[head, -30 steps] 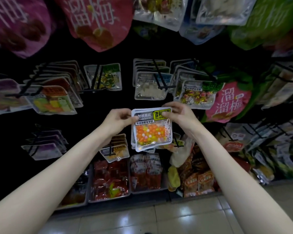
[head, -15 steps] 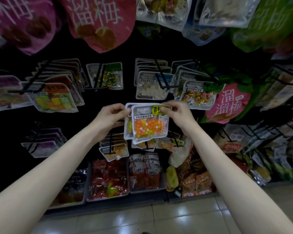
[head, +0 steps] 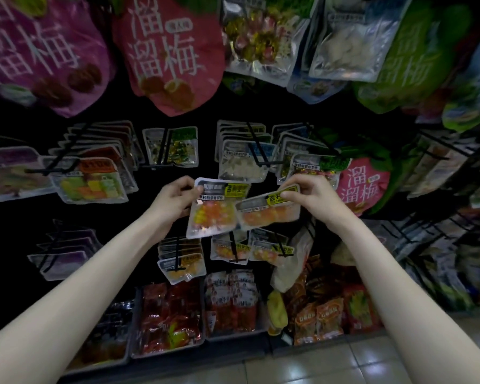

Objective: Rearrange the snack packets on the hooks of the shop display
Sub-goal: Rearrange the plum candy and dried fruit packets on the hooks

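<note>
**Two snack packets held apart in front of a crowded hook display**

A person faces a dark shop display hung with snack packets. The left hand (head: 175,199) pinches the top left corner of one clear packet (head: 215,209) of orange and yellow sweets, which hangs roughly upright. The right hand (head: 309,195) pinches the yellow-labelled top edge of a second matching packet (head: 269,213), which is tilted almost flat. The two packets overlap slightly at their inner edges and hang free in the air, on no hook.

Just below them, black wire hooks (head: 233,249) carry more packets of the same kind. Trays of red packets (head: 172,314) sit lower still, above a tiled floor (head: 316,364).

Likely risks, judged from this view: each packet hangs from a small fingertip pinch on smooth film, so either could slip and fall into the trays below. The tilted packet's hanging hole is hidden under the fingers, so threading it onto a hook may miss. The hooks are closely packed, and a forearm or swinging packet could knock neighbouring packets loose. Dim light and blur make matching labels harder.
</note>
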Motion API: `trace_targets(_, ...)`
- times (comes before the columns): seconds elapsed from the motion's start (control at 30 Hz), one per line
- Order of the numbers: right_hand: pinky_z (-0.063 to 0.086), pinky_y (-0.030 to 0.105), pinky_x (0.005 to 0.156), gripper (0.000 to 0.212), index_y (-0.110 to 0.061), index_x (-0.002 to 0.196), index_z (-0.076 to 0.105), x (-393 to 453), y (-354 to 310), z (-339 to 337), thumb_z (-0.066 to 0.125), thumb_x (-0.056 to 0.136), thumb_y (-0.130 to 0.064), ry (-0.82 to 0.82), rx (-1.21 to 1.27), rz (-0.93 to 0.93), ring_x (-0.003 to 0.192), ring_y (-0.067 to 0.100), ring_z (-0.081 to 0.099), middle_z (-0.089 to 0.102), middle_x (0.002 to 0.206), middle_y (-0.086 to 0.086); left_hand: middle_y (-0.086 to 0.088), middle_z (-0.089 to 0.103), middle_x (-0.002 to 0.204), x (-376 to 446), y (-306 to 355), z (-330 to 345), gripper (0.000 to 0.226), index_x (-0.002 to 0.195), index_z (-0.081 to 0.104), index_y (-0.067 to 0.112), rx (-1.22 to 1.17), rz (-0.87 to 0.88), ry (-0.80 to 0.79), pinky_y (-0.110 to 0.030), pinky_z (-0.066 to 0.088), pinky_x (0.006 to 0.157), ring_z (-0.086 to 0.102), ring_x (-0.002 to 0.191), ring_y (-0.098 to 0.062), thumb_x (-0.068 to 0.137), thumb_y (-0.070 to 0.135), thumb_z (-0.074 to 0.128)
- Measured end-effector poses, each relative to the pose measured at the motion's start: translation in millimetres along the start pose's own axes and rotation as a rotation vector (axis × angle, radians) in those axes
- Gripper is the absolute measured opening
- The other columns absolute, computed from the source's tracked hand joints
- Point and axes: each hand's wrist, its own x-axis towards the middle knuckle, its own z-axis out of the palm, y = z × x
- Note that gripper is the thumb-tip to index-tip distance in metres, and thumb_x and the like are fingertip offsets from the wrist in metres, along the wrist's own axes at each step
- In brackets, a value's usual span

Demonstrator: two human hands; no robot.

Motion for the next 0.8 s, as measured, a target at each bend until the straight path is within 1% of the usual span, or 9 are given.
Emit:
trace_targets(0.13,0.041,0.027,0.09,0.016,-0.021,0.075,0.06,2.1,5.9,19.0,0.065,0.084,-0.009,0.051,0.18,0.1,0.1,0.009,0.056,0.06,0.103,-0.004,0.006,0.067,0.069,0.1,5.3,26.0,0.016,0.079,0.049,0.015,-0.135,-0.029,-0.134,-0.019,0.051,0.059,0.064,0.065,-0.006,0.095,0.017,0.048)
trace_targets(0.27,0.042,0.029,0.077,0.017,-0.018,0.076,0.055,4.4,5.7,27.3,0.064,0.085,-0.007,0.139,0.306,0.11,0.079,0.011,0.055,0.057,0.08,-0.002,0.003,0.069,0.077,8.4,6.4,41.5,0.013,0.081,0.052,0.014,-0.142,-0.047,-0.196,-0.021,0.052,0.063,0.065,0.072,-0.01,0.094,0.017,0.05)
trace_targets(0.33,0.042,0.019,0.073,0.017,-0.02,0.08,0.053,5.5,6.3,22.4,0.063,0.087,-0.007,0.203,0.15,0.03,0.078,0.004,0.053,0.055,0.08,-0.007,-0.002,0.069,0.092,19.1,5.8,37.4,0.006,0.089,0.057,0.013,-0.079,-0.029,-0.123,-0.025,0.053,0.075,0.066,0.09,-0.016,0.092,0.017,0.054)
trace_targets(0.4,0.04,0.011,0.071,0.016,-0.02,0.091,0.052,7.8,7.5,16.4,0.062,0.088,-0.007,0.18,-0.017,-0.046,0.084,0.0,0.052,0.052,0.088,-0.016,-0.006,0.063,0.114,37.6,8.8,31.4,0.02,0.11,0.058,0.011,0.116,0.052,0.055,-0.026,0.047,0.089,0.057,0.112,-0.021,0.09,0.017,0.058)
trace_targets(0.47,0.04,0.015,0.08,0.027,-0.025,0.103,0.048,10.3,10.6,10.4,0.062,0.087,-0.008,0.131,-0.08,-0.051,0.097,0.005,0.054,0.048,0.097,-0.026,-0.008,0.05,0.133,60.3,14.6,32.6,0.043,0.13,0.046,0.008,0.327,0.149,0.163,-0.023,0.036,0.094,0.045,0.126,-0.022,0.09,0.017,0.059)
trace_targets(0.53,0.04,0.023,0.087,0.032,-0.03,0.106,0.05,12.9,14.9,5.1,0.064,0.086,-0.009,0.111,-0.085,-0.017,0.106,0.009,0.054,0.05,0.103,-0.026,-0.009,0.045,0.139,84.0,20.0,41.4,0.052,0.137,0.039,0.007,0.412,0.199,0.166,-0.023,0.033,0.094,0.041,0.129,-0.023,0.09,0.016,0.06)
trace_targets(0.67,0.039,0.025,0.091,0.026,-0.025,0.102,0.059,14.4,24.5,-0.8,0.066,0.084,-0.007,0.167,-0.056,0.034,0.105,0.008,0.054,0.06,0.104,-0.012,-0.015,0.063,0.114,109.8,18.5,61.7,0.034,0.118,0.058,0.005,0.502,0.207,0.271,-0.031,0.045,0.083,0.058,0.107,-0.029,0.086,0.014,0.065)
trace_targets(0.73,0.041,0.024,0.092,0.024,-0.024,0.098,0.06,14.1,29.0,-2.2,0.066,0.083,-0.005,0.173,-0.035,0.038,0.103,0.008,0.056,0.061,0.1,-0.015,-0.008,0.064,0.092,97.0,17.8,70.8,0.014,0.098,0.066,0.006,0.576,0.337,0.279,-0.028,0.042,0.072,0.061,0.092,-0.026,0.086,0.013,0.064)
trace_targets(0.8,0.041,0.015,0.088,0.022,-0.02,0.096,0.062,14.0,30.9,-3.4,0.066,0.082,-0.003,0.174,-0.014,0.044,0.1,0.006,0.057,0.062,0.096,-0.015,0.001,0.055,0.083,75.7,13.0,75.0,0.006,0.088,0.067,0.007,0.673,0.534,0.268,-0.027,0.037,0.067,0.055,0.083,-0.02,0.086,0.01,0.062)
